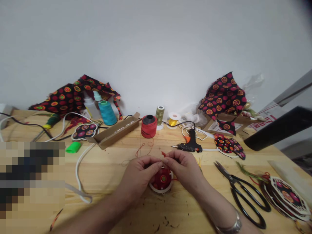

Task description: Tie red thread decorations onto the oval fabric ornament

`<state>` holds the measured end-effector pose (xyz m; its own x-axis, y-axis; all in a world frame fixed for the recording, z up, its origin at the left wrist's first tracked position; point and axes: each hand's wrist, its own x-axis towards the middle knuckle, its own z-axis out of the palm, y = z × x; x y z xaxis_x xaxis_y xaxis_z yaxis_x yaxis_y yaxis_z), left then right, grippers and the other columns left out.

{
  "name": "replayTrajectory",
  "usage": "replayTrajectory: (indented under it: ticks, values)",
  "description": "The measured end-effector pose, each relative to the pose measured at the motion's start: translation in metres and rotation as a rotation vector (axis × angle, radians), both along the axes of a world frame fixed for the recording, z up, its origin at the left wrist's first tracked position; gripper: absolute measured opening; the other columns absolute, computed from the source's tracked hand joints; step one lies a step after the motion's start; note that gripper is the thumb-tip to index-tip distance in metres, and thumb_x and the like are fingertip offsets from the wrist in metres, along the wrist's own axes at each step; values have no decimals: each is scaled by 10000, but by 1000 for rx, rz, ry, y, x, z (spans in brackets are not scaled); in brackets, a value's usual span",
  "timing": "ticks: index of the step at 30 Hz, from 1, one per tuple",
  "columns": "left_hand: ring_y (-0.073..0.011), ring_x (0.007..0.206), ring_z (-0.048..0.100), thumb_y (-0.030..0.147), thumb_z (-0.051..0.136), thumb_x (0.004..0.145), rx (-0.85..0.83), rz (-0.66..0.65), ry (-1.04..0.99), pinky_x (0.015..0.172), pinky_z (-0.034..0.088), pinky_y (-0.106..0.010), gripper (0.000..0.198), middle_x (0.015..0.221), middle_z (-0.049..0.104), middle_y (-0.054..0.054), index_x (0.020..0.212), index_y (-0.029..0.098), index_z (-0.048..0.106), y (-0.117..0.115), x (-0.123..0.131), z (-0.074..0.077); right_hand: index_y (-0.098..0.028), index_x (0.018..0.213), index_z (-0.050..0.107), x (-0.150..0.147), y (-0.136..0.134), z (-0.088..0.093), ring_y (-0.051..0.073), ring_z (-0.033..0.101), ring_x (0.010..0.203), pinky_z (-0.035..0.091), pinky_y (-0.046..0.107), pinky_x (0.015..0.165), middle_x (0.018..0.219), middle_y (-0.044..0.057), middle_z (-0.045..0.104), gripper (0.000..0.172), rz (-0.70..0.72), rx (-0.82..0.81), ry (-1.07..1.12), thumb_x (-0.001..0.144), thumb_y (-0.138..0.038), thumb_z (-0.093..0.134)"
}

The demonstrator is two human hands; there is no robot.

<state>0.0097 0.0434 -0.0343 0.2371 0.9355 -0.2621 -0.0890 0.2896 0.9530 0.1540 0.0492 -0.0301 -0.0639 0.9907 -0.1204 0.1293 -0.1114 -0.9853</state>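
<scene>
A small round ornament (162, 179), covered in dark red patterned fabric with a pale rim, lies on the table between my hands. At its top edge my left hand (142, 169) and my right hand (184, 167) meet, thumbs and forefingers pinched together. A knotted bit of red cord (163, 153) sticks up from between the fingertips, and both hands seem closed on it. Part of the ornament's top is hidden by my fingers. Another loose red thread (144, 148) curls on the wood just beyond my left hand.
Black-handled scissors (240, 188) and a stack of fabric ornaments (287, 198) lie to the right. Beyond my hands are a glue gun (190, 144), a red thread spool (149, 126), a teal spool (107, 113) and a long cardboard tray (117, 131). A white cable (78, 167) runs along the left.
</scene>
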Motion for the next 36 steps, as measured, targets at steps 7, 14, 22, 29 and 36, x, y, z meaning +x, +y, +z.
replayTrajectory:
  ticks: [7,14,22,29,36]
  values:
    - [-65,472,518,214,721,666,-201,-6,-244,480,398,-166,94,557,661,2,703,128,724,3,2,-3,-151,612,614,0,0,0,92,476,511,385,213,506,558,-27,579,111,-6,5,33,650,-253,633]
    - [-23,384,430,178,722,652,-308,-18,-300,374,276,-123,79,468,579,21,675,102,723,5,1,-1,-155,621,645,-1,-1,2,95,498,538,414,214,532,581,-17,612,78,-12,45,18,660,-222,641]
    - [-11,367,368,134,681,666,-317,-24,-322,340,196,-120,43,457,533,42,657,105,712,3,1,1,-155,631,660,-3,-2,2,97,510,536,418,218,527,592,-10,628,72,-3,28,44,658,-220,646]
    - [-48,419,463,165,713,659,-325,-20,-373,408,321,-148,62,482,590,25,633,113,692,4,1,3,-152,682,627,-1,-2,-1,62,359,408,306,197,408,472,-62,465,252,42,-75,116,732,-399,614]
    - [-38,394,404,201,717,663,-306,35,-311,383,248,-157,91,502,584,27,667,117,683,6,-2,-2,-190,828,684,15,-1,3,130,550,646,400,231,575,711,10,645,209,165,164,-272,835,-326,526]
